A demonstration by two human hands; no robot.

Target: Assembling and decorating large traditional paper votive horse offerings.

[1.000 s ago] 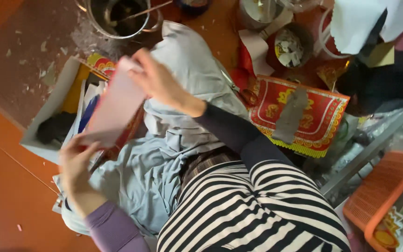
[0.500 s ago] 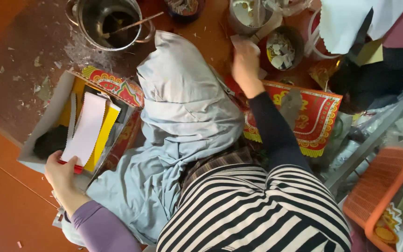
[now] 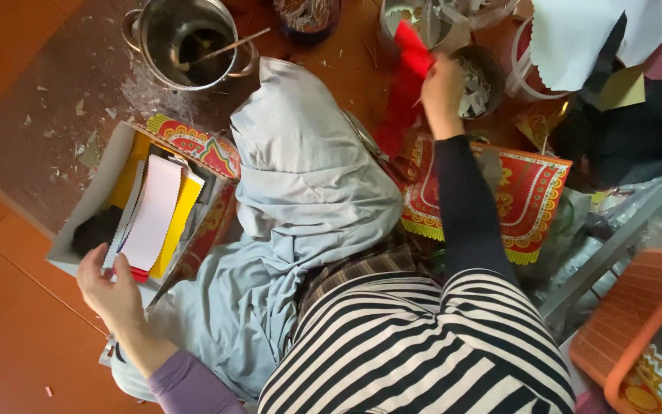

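Left hand (image 3: pixel 113 287) low in frame, fingers closed on the bottom edge of a white paper stack (image 3: pixel 149 211) lying over yellow sheets (image 3: pixel 176 218) in an open cardboard box (image 3: pixel 78 222). Hands well apart. Right hand (image 3: pixel 442 92) further out, gripping a red paper sheet (image 3: pixel 408 73) above the patterned red-gold paper (image 3: pixel 530 192). Beyond, steel pot (image 3: pixel 185 42) on the floor.

The left hand (image 3: pixel 113 287) sits at the lower left of the frame, palm up toward the camera, fingers curled closed in a pinch — its forearm in a purple sleeve runs down to the bottom edge. The right hand (image 3: pixel 442 92) is raised at the upper right of centre, fingers clenched, with the dark-sleeved arm stretched straight up from the striped torso.
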